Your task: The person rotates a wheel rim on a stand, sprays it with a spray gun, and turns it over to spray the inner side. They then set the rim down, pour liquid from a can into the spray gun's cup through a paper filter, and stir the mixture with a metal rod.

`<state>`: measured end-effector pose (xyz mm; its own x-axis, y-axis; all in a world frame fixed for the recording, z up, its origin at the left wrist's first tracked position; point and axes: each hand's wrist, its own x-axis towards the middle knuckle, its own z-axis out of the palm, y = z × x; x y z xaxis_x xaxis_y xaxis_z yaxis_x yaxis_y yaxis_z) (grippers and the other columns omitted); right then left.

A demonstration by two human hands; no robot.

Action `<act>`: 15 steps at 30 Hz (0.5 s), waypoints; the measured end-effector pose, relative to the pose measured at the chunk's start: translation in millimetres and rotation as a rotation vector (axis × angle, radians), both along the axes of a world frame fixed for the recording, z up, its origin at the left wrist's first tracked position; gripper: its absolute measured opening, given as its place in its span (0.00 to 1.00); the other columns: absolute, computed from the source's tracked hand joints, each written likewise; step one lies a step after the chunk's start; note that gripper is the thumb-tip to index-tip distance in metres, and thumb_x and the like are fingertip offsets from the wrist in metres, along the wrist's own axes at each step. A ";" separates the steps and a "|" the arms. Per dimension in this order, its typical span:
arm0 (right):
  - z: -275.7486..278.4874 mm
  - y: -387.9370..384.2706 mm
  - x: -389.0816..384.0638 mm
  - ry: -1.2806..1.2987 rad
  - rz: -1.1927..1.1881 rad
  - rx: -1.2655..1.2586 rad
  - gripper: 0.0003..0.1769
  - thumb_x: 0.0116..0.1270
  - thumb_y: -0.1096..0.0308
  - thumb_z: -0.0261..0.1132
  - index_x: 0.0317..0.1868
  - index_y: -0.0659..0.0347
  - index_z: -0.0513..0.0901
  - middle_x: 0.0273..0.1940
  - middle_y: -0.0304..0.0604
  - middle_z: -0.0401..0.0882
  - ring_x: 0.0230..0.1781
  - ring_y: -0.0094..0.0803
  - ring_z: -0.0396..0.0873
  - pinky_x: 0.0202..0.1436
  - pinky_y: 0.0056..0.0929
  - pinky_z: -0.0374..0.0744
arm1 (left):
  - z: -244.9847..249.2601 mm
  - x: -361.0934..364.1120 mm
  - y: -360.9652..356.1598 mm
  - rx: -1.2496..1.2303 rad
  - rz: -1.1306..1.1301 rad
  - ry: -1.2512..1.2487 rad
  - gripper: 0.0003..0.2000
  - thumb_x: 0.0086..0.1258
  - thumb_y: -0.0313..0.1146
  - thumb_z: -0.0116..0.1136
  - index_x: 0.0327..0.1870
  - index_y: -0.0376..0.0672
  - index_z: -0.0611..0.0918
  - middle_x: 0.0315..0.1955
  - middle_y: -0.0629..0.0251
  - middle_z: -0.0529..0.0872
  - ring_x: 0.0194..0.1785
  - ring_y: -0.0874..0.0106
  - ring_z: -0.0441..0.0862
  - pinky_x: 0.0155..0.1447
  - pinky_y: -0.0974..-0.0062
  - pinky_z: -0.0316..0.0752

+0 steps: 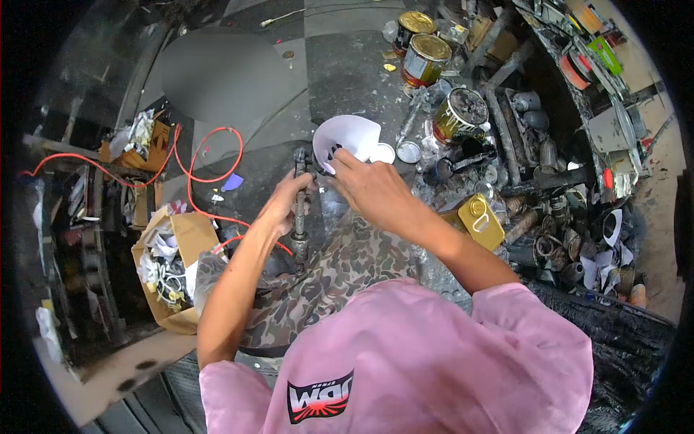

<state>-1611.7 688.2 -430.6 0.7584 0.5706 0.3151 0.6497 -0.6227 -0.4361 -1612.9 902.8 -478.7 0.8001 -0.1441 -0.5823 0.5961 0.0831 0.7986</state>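
My left hand (283,204) is wrapped around a grimy metal tool (300,224) that looks like a spray gun, held upright in front of my lap. Close beside its top, a white curled sheet (347,132) opens like a scoop or funnel. My right hand (372,186) is closed at the lower edge of this sheet, fingertips bent inward; a small dark patch shows by them, too small to make out. A white round lid or cup (383,153) shows just beyond my right knuckles.
A red hose (191,163) loops over the floor at left, near a cardboard box (195,239) of scraps. Paint cans (426,59), an open can (463,112) and a gold jug (481,220) stand at right, beside a cluttered shelf (499,137). A blurred area covers the upper left.
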 end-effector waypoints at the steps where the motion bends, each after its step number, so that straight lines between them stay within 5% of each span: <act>1: 0.1 -1.7 1.4 -0.005 0.014 -0.025 0.12 0.69 0.68 0.64 0.47 0.66 0.77 0.46 0.51 0.76 0.31 0.55 0.82 0.33 0.48 0.82 | -2.8 0.4 0.8 -0.017 -0.006 0.010 0.07 0.67 0.39 0.59 0.40 0.51 0.75 0.29 0.74 0.76 0.27 0.78 0.73 0.32 0.76 0.71; 8: 43.5 -23.1 -17.8 0.014 0.014 0.216 0.25 0.62 0.62 0.73 0.59 0.58 0.80 0.55 0.47 0.78 0.36 0.48 0.86 0.36 0.40 0.84 | -5.3 7.9 5.3 -0.250 -0.010 0.072 0.07 0.62 0.35 0.62 0.36 0.47 0.78 0.30 0.70 0.81 0.30 0.73 0.80 0.33 0.72 0.74; 11: 49.3 -35.2 -24.4 -0.041 -0.023 0.266 0.25 0.62 0.64 0.73 0.60 0.56 0.81 0.56 0.45 0.79 0.36 0.43 0.87 0.37 0.37 0.85 | -8.7 11.4 6.5 -0.255 -0.029 0.086 0.07 0.61 0.35 0.63 0.36 0.46 0.79 0.30 0.69 0.80 0.28 0.72 0.79 0.35 0.71 0.76; 14: 49.5 -70.3 -14.3 -0.245 -0.243 0.341 0.18 0.62 0.70 0.73 0.53 0.58 0.85 0.49 0.46 0.81 0.33 0.41 0.84 0.37 0.33 0.82 | -8.3 10.7 1.4 -0.204 -0.008 0.074 0.08 0.61 0.35 0.63 0.37 0.45 0.79 0.30 0.68 0.81 0.27 0.71 0.77 0.37 0.69 0.77; 15: 42.3 -85.7 -9.2 -0.140 -0.388 0.401 0.13 0.63 0.71 0.71 0.48 0.62 0.85 0.43 0.48 0.82 0.31 0.40 0.82 0.37 0.33 0.80 | -6.5 9.9 -0.7 -0.210 -0.024 0.079 0.08 0.61 0.35 0.63 0.37 0.45 0.79 0.30 0.68 0.81 0.27 0.71 0.77 0.37 0.69 0.77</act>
<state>-1620.9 602.5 -388.2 0.8241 0.0738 0.5616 0.4746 -0.6310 -0.6136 -1603.0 902.1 -485.2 0.7480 -0.2874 -0.5982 0.6601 0.2281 0.7157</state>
